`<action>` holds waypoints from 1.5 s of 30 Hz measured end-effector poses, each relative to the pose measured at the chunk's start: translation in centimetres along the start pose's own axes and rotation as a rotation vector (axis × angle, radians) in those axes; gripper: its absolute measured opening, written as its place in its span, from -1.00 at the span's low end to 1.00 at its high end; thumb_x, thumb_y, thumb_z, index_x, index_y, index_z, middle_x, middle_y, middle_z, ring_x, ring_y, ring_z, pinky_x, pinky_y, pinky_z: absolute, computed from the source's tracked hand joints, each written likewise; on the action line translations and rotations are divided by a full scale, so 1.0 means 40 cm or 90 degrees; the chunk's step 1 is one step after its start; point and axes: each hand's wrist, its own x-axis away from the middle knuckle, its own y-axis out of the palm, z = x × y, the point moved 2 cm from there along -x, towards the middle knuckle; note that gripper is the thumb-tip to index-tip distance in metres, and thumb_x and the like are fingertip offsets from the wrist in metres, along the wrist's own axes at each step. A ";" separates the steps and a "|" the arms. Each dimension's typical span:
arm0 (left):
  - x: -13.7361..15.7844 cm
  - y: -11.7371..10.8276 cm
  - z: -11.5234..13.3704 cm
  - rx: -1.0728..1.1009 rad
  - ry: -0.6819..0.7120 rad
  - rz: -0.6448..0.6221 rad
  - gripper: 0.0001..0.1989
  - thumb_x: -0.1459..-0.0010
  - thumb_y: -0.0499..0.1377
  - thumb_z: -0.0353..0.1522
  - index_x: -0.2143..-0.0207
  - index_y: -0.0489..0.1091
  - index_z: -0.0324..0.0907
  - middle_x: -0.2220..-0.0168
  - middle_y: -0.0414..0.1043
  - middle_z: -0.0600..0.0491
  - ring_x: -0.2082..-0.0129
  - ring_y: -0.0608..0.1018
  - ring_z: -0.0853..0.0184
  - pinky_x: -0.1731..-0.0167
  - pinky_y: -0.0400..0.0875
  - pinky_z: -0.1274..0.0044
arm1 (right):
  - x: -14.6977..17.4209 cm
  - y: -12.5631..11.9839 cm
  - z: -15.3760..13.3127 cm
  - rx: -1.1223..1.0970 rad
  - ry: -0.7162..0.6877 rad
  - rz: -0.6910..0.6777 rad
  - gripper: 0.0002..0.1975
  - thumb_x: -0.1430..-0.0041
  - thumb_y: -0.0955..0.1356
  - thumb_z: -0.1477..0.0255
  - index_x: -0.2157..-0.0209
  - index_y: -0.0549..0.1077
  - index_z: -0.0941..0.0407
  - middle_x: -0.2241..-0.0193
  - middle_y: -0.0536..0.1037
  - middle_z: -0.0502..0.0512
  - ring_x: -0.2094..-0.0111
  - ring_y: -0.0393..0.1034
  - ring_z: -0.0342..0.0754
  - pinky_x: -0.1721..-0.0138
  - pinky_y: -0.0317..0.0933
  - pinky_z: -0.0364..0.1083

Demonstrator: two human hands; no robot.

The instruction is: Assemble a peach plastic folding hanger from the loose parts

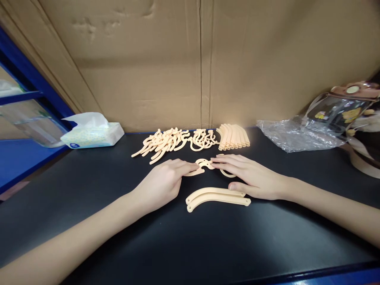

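Two curved strips (pixel 219 196) lie nearest; left hand (pixel 164 180) touches arched pieces (pixel 203 161), fingers (pixel 184 169) together, grip unclear; right hand (pixel 252 175) touches them too, thumb (pixel 239 187) apart from fingers.

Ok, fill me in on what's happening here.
A person's left hand and right hand have their fingertips on small curved cream pieces on the black table. Two longer curved strips lie nearer the person, and more cream pieces are grouped along the back.
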 end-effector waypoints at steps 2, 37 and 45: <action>0.000 0.000 0.002 -0.030 0.011 -0.014 -0.44 -0.06 -0.11 -0.64 -0.04 0.40 -0.17 -0.02 0.46 0.01 0.06 0.51 0.25 0.07 0.42 0.38 | -0.001 0.000 -0.001 0.005 0.001 -0.004 -0.42 -0.33 0.16 0.15 -0.27 0.13 0.13 -0.25 0.21 0.25 -0.26 0.04 0.12 -0.23 -0.03 0.22; -0.004 0.008 -0.019 -0.011 0.009 0.027 -0.76 -0.30 0.05 -0.41 0.05 0.45 -0.11 0.05 0.52 0.13 0.11 0.51 0.34 0.13 0.25 0.46 | 0.006 -0.001 0.002 0.040 -0.019 -0.024 -0.41 -0.33 0.14 0.13 -0.25 0.19 0.18 -0.24 0.21 0.25 -0.24 0.04 0.12 -0.23 -0.02 0.19; -0.003 0.008 -0.036 -0.020 -0.003 0.035 -0.76 -0.30 0.04 -0.39 0.07 0.45 -0.11 0.08 0.52 0.12 0.12 0.51 0.34 0.10 0.27 0.44 | 0.018 -0.019 0.019 0.045 0.003 0.040 -0.54 -0.38 0.11 0.23 -0.16 0.31 0.14 -0.18 0.32 0.20 -0.19 0.15 0.07 -0.19 0.08 0.15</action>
